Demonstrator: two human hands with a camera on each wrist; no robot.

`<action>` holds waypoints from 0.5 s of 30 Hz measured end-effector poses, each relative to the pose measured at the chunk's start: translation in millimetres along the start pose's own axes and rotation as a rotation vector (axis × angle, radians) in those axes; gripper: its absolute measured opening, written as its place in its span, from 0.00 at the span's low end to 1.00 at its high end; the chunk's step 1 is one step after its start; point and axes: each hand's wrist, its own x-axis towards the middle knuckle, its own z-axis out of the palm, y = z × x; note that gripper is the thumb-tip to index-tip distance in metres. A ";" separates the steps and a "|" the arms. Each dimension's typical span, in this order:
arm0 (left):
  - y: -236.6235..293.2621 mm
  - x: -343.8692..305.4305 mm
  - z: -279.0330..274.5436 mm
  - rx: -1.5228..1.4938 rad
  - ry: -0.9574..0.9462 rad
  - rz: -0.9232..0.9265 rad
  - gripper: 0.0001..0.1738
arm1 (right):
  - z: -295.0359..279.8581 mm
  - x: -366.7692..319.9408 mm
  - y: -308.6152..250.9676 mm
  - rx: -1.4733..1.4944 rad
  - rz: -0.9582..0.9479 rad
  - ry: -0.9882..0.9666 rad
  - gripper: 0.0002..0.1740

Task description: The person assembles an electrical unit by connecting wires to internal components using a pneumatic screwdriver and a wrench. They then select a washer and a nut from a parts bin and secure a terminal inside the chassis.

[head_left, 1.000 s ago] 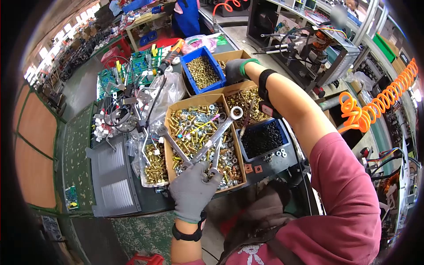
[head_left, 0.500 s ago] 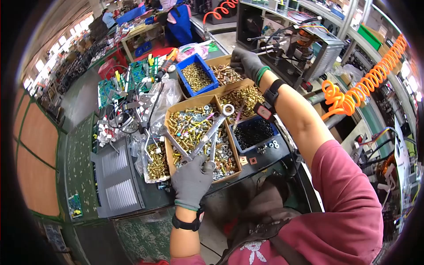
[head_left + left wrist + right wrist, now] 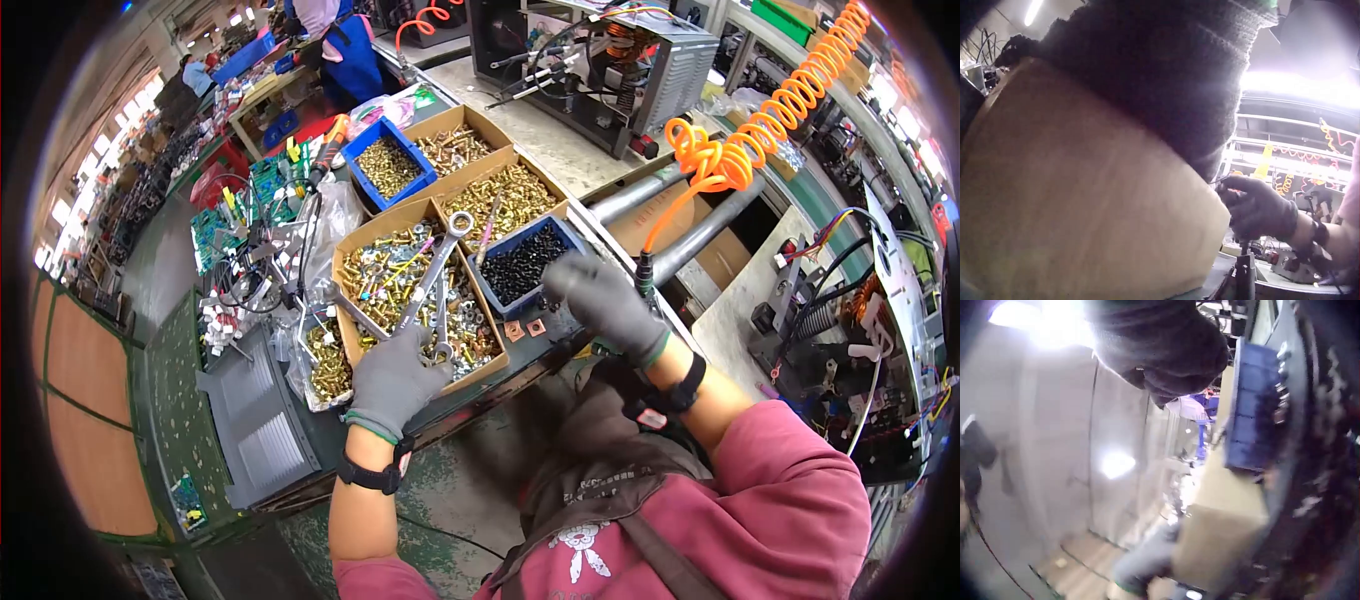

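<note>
My left hand [image 3: 400, 378], in a grey glove, rests at the near rim of a cardboard box [image 3: 490, 372] of mixed brass and silver screws. Its fingertips lie by the lower ends of several wrenches. Among them a long ring wrench [image 3: 437, 267] slants over the screws. In the left wrist view the glove [image 3: 1160, 81] covers the top of the box wall [image 3: 1097, 200]. My right hand [image 3: 605, 300], gloved too, hangs with curled fingers at the near right corner of a blue bin [image 3: 575, 237] of black screws. I cannot tell whether it holds anything small.
A blue tray [image 3: 352, 155] and cartons of brass screws [image 3: 515, 200] stand behind. Circuit boards [image 3: 270, 180], wires and a grey vented panel [image 3: 258, 420] lie at left. Two square copper-coloured pieces [image 3: 536, 327] sit by the table edge. An orange coiled hose [image 3: 740, 155] hangs at right.
My right hand has come out of the far carton, lifted above it, and swung back toward me beside the black screws. The left hand stays at the box rim. The view has shifted rightward.
</note>
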 end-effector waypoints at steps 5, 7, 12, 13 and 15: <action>-4.8 -0.7 12.2 0.006 0.170 -0.010 0.22 | 10.5 -30.2 29.8 -0.806 -0.472 -0.013 0.20; -11.2 -4.7 21.9 -0.039 0.399 0.044 0.18 | 16.3 -28.5 37.1 -0.955 -0.403 -0.105 0.21; -16.9 -19.0 5.8 -0.302 0.110 0.080 0.16 | 7.3 -34.7 41.7 -1.051 -0.419 -0.154 0.18; -12.2 -16.7 -1.3 -0.145 0.033 0.088 0.15 | 4.0 -31.4 45.4 -0.984 -0.443 -0.181 0.16; -2.3 -9.1 -9.6 0.011 -0.042 0.100 0.15 | -0.1 -29.1 44.6 -0.921 -0.466 -0.204 0.15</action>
